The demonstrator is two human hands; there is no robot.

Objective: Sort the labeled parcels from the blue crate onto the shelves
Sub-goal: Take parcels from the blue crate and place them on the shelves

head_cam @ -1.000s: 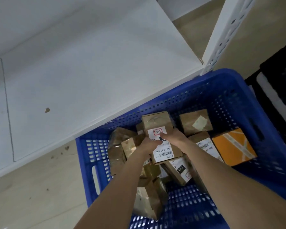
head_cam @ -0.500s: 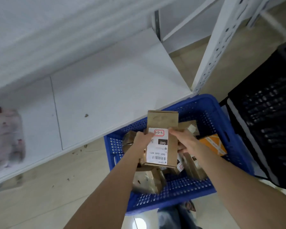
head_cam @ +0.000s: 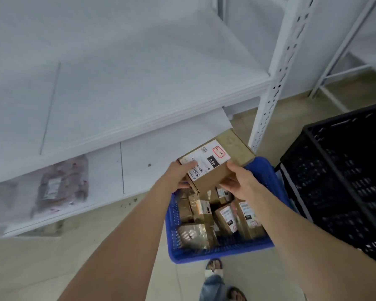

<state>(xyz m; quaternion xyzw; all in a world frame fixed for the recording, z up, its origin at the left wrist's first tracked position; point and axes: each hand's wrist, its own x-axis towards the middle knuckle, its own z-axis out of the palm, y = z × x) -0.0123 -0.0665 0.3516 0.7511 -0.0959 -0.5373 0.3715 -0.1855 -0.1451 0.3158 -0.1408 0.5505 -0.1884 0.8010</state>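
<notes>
Here, going from the left, a wrapped packet point(head_cam: 63, 187) is lying on the lower shelf point(head_cam: 165, 148), well apart from the hands. The left hand point(head_cam: 178, 174) is gripping the cardboard parcel point(head_cam: 215, 161) at its near-left end, thumb pressing on the label point(head_cam: 204, 160); the right hand point(head_cam: 237, 181) is cupping its near-right side. The parcel is hovering above the blue crate point(head_cam: 263, 172), its long axis pointing up-right, with the shelf lying ahead and left, nearer the left hand.

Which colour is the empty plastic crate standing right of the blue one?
Black, seen best in the head view.
</notes>
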